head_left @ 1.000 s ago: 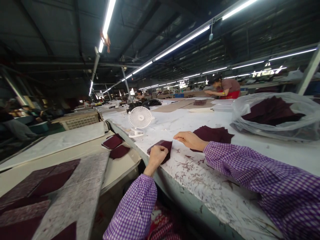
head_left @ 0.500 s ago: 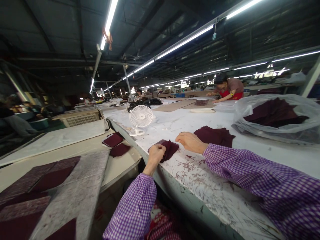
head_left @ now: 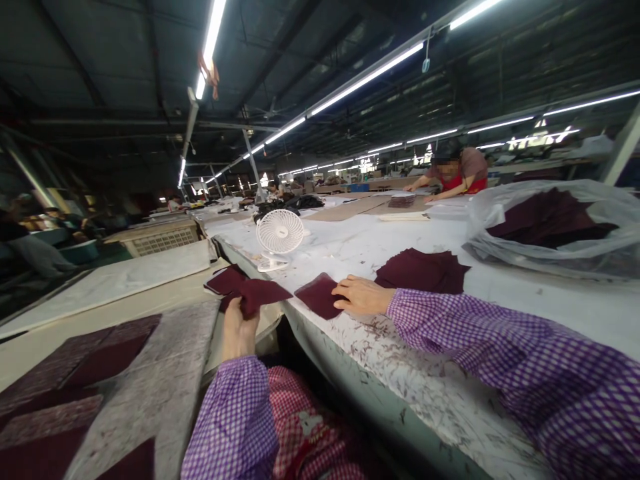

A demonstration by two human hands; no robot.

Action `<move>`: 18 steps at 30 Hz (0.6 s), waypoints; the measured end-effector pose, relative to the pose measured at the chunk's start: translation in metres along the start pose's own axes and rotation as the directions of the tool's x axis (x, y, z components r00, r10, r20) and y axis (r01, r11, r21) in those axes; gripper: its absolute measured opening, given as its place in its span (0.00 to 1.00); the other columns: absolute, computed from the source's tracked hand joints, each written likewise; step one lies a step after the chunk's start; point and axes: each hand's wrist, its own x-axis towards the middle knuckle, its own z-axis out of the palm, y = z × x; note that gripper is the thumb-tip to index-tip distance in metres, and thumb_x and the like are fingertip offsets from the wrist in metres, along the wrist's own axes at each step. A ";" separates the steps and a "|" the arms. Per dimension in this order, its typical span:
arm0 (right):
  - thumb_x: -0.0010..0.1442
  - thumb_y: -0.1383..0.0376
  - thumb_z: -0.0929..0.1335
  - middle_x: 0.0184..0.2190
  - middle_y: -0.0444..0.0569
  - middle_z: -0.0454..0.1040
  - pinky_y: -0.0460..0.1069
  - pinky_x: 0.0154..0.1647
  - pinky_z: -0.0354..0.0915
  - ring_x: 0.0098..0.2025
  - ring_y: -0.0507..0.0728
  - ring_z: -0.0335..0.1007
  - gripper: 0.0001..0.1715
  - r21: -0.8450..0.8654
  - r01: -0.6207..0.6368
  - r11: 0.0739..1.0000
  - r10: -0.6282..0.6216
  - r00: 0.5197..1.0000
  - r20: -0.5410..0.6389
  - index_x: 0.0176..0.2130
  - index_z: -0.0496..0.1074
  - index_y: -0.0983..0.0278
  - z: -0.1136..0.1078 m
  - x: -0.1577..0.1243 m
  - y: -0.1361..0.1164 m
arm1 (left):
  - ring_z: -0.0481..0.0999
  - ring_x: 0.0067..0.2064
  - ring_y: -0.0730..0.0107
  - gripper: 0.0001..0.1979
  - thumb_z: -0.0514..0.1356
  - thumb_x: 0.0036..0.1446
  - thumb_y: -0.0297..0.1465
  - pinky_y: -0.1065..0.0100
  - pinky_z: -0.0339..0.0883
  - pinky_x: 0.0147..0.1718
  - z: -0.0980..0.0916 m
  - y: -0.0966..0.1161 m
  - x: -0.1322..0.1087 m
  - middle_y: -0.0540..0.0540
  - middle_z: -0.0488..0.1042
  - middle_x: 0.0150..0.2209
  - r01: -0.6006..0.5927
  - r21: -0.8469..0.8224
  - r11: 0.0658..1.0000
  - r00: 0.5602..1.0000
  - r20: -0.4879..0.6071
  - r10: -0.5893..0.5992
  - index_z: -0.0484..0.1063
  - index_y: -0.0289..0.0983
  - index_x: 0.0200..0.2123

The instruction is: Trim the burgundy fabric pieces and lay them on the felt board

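Note:
My left hand [head_left: 240,331] is closed on the edge of a maroon fabric piece [head_left: 263,295], held over the cream side table. Part of a maroon piece with a pale edge [head_left: 219,280] shows behind it. On the white table, my right hand [head_left: 364,295] lies with fingers stretched onto the right edge of a flat, diamond-shaped maroon piece [head_left: 316,295]. Just beyond that wrist sits a fanned stack of maroon fabric pieces [head_left: 423,269].
A small white fan [head_left: 280,233] stands near the table's left edge. At right, a clear plastic bag [head_left: 525,260] holds more maroon fabric. Maroon pieces lie on a grey board [head_left: 155,373] at lower left. A dark gap separates the tables. Another person [head_left: 473,170] leans over the far table.
My left hand has moved left, carrying a fabric piece from the white table to above the cream one. My right hand has shifted left onto the flat piece.

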 end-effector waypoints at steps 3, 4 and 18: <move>0.62 0.58 0.62 0.45 0.56 0.72 0.54 0.53 0.58 0.48 0.60 0.65 0.21 0.023 -0.031 0.999 0.030 0.999 0.037 0.50 0.70 0.66 -0.003 0.002 0.001 | 0.74 0.30 0.73 0.11 0.46 0.54 0.22 0.72 0.70 0.30 -0.013 0.012 0.001 0.53 0.70 0.23 -0.001 -0.099 0.995 0.995 -0.098 -0.009 0.64 0.40 0.31; 0.62 0.57 0.63 0.46 0.56 0.72 0.54 0.54 0.58 0.49 0.60 0.64 0.22 0.044 -0.041 0.998 0.039 0.998 0.057 0.51 0.70 0.66 -0.005 0.002 0.002 | 0.73 0.30 0.74 0.09 0.47 0.54 0.22 0.73 0.69 0.29 -0.012 0.014 -0.002 0.53 0.70 0.22 -0.012 -0.116 0.993 0.994 -0.109 0.000 0.64 0.40 0.31; 0.55 0.67 0.66 0.49 0.53 0.72 0.53 0.54 0.61 0.52 0.56 0.66 0.22 0.862 -0.147 0.484 0.032 0.988 0.151 0.50 0.68 0.68 -0.010 -0.013 0.035 | 0.56 0.19 0.80 0.09 0.55 0.50 0.36 0.76 0.49 0.19 0.055 -0.021 -0.127 0.56 0.58 0.17 -0.165 0.233 0.958 0.798 0.602 -0.009 0.64 0.36 0.24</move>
